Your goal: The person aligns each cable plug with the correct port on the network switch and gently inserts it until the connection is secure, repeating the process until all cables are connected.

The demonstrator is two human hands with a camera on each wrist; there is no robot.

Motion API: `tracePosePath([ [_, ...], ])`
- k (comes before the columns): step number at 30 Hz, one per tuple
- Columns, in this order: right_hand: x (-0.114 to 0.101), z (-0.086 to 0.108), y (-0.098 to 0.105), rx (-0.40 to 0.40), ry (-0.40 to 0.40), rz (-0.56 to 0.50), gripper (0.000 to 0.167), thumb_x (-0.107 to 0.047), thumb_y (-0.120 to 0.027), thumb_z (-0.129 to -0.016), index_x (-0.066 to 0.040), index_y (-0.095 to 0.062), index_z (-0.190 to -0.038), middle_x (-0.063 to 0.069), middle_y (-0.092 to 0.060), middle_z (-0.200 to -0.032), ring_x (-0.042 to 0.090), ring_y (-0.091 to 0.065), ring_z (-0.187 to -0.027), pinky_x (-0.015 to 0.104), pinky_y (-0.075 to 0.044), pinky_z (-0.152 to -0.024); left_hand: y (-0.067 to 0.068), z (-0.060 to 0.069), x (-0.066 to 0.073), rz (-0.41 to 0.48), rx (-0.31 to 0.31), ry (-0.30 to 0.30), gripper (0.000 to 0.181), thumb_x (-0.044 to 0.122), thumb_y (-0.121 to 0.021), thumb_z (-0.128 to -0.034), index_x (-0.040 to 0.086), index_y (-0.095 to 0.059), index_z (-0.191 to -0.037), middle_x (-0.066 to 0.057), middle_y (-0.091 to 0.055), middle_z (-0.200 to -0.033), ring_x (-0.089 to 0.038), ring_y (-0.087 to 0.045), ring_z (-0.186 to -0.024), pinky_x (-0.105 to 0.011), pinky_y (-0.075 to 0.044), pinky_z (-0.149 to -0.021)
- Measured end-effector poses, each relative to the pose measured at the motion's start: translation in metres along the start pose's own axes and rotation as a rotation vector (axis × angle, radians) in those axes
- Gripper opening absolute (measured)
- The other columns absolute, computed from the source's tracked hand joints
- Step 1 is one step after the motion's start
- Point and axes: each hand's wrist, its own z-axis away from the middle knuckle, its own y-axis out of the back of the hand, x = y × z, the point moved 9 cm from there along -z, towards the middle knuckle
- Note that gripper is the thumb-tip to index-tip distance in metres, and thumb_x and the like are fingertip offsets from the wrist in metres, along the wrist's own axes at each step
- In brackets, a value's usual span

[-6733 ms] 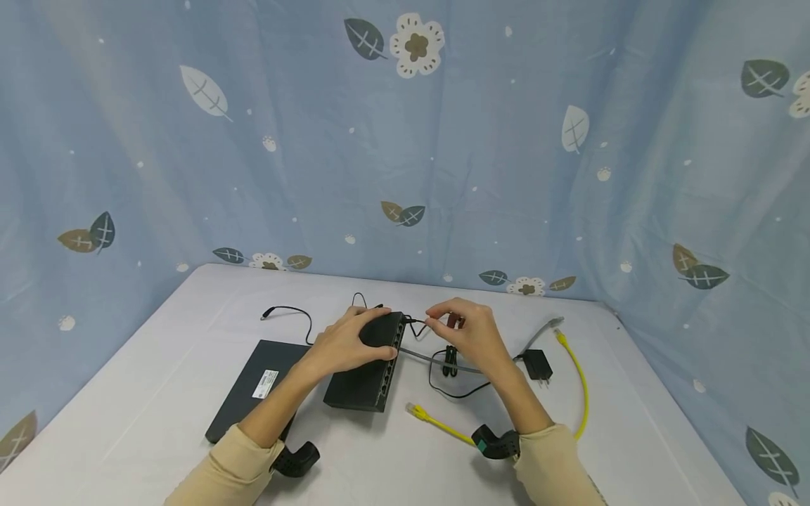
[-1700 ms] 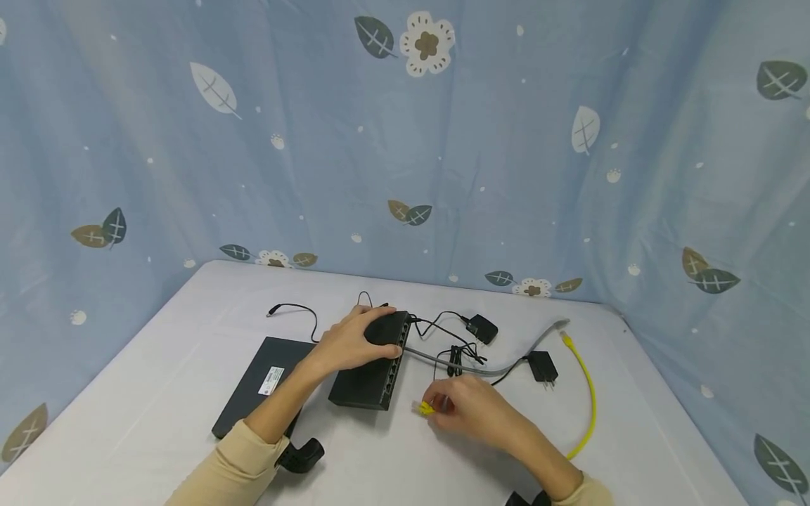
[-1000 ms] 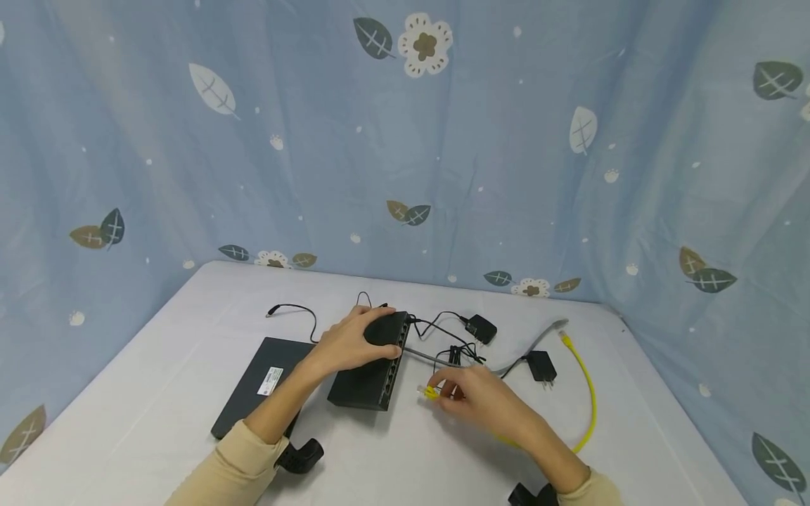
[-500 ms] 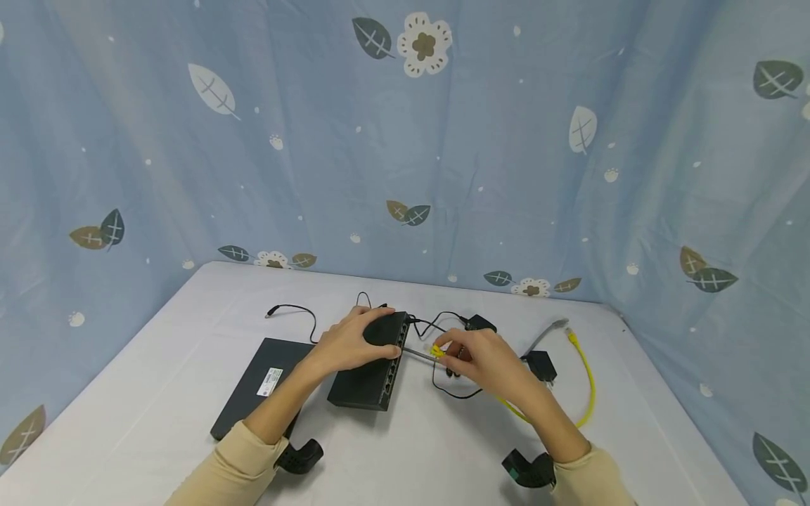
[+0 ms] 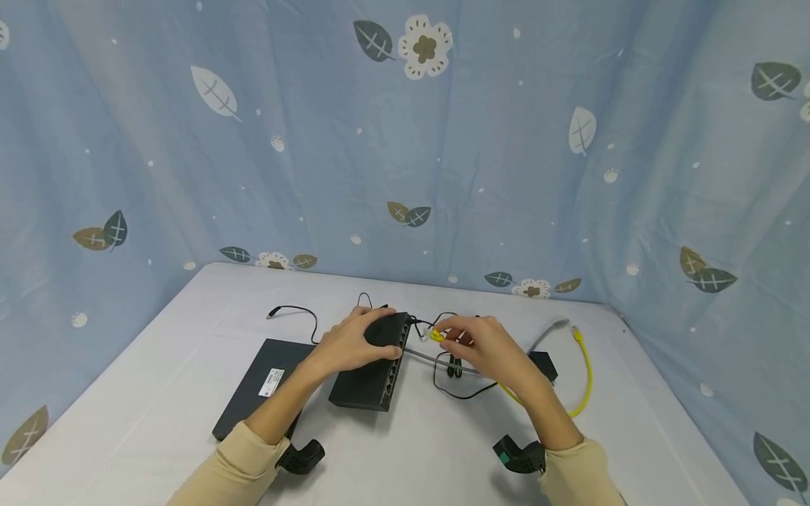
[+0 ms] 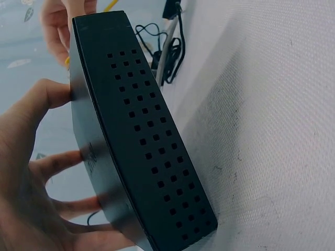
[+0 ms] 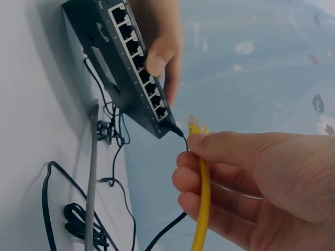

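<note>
The left hand (image 5: 351,344) grips a black box (image 5: 362,385) with a row of ports, thumb on its port-side edge; the left wrist view shows the box (image 6: 141,130) tilted off the white cloth, the hand's (image 6: 31,172) fingers on its face. Between thumb and fingers the right hand (image 5: 484,348) pinches the yellow cable (image 5: 436,335) just behind its clear plug. In the right wrist view the plug (image 7: 192,121) stands a little apart from the ports (image 7: 145,78), near a black lead (image 7: 175,128) plugged in at the box's end.
A flat black device (image 5: 253,393) with a white label lies left of the box. Behind and below the right hand are a grey cable (image 5: 557,324), a black adapter (image 5: 544,365) and bundled black cord (image 5: 454,367). A thin black lead (image 5: 294,307) lies at the back left.
Having let go of the black lead, the right hand took hold of the yellow cable's plug end, lifted it from the cloth and moved it up toward the box's far end. The left hand stayed on the box.
</note>
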Motion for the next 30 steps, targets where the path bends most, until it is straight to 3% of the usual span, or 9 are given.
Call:
tracePosePath([
  [7, 0.004, -0.001, 0.001, 0.037, 0.013, 0.003, 0.023, -0.018, -0.068, -0.093, -0.016, -0.072, -0.115, -0.003, -0.074, -0.093, 0.007, -0.068, -0.077, 0.019, -0.053, -0.066, 0.000, -0.001, -0.001, 0.000, 0.002, -0.005, 0.077, 0.061, -0.070, -0.0780, 0.039, -0.043, -0.147, -0.013, -0.040, -0.151, -0.045, -0.052, -0.126, -0.070, -0.042, -0.091],
  [18, 0.009, -0.007, 0.001, 0.052, -0.052, 0.033, 0.018, -0.018, -0.071, -0.090, -0.012, -0.075, -0.106, -0.002, -0.075, -0.092, 0.005, -0.067, -0.076, 0.017, -0.052, -0.064, -0.001, -0.001, 0.000, -0.002, -0.002, -0.003, 0.077, 0.060, -0.070, -0.0778, 0.040, -0.043, -0.147, -0.012, -0.041, -0.150, -0.044, -0.053, -0.125, -0.068, -0.043, -0.090],
  [30, 0.008, -0.012, 0.003, 0.078, -0.071, 0.056, 0.011, -0.018, -0.073, -0.089, -0.015, -0.075, -0.099, -0.005, -0.074, -0.088, 0.003, -0.064, -0.071, 0.018, -0.051, -0.062, 0.000, -0.002, 0.000, -0.002, -0.010, 0.004, 0.076, 0.061, -0.070, -0.0783, 0.040, -0.043, -0.146, -0.012, -0.041, -0.151, -0.044, -0.053, -0.125, -0.070, -0.042, -0.090],
])
